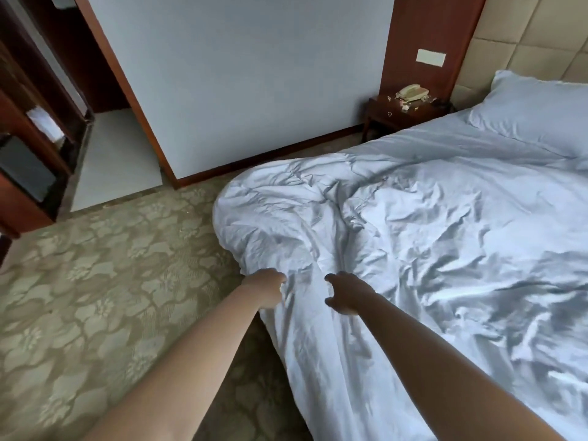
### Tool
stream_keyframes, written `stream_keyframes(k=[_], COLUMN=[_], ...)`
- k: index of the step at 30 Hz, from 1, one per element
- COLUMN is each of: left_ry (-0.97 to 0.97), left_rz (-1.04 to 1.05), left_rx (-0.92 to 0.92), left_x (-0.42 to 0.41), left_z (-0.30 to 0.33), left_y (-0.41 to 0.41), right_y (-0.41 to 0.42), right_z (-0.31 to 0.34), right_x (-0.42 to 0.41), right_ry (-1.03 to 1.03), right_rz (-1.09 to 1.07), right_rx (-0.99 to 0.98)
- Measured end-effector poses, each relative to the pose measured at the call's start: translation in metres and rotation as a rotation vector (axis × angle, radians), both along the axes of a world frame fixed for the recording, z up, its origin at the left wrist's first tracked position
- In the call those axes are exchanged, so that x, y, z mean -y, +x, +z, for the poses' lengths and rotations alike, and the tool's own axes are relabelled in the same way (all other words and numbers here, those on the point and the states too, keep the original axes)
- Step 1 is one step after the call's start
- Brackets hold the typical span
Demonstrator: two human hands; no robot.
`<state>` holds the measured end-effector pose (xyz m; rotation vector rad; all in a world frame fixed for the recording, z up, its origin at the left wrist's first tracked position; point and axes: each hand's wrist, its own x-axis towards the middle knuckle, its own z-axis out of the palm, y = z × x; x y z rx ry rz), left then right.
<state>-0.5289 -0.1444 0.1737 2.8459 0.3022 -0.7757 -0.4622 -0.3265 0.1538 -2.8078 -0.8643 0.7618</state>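
While your left hand (265, 289) pinches the duvet (413, 233) edge far from the pillow (534, 113), close your spread, empty right hand (346, 292) on that edge and pull evenly.

A hotel bedroom: a bed (477, 233) in rumpled white linen, padded headboard (541, 36), a bedside table (397, 114) with telephone (412, 92), and flower-patterned carpet (111, 265).

My left hand (265, 289) grips the crumpled white duvet (413, 233) at its corner, my right hand (348, 292) just right of it; the soft white pillow (534, 116) lies far behind.
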Motion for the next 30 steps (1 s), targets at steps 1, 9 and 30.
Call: stream_keyframes(k=[1,9,30], left_ry=[0.004,0.017,-0.053], left_rz=[0.012,0.016,-0.304], left_rx=[-0.02,0.015,-0.007], left_x=[-0.012,-0.114,-0.48], left_z=[0.002,0.012,-0.026], left_y=[0.014,0.113,0.46], right_y=[0.016,0.116,0.386], right_z=[0.003,0.004,-0.048], right_x=[-0.011,-0.11,-0.467], right_ry=[0.007,0.003,-0.082], right_rz=[0.003,-0.008,-0.285], right_rx=[-0.006,0.022,-0.061])
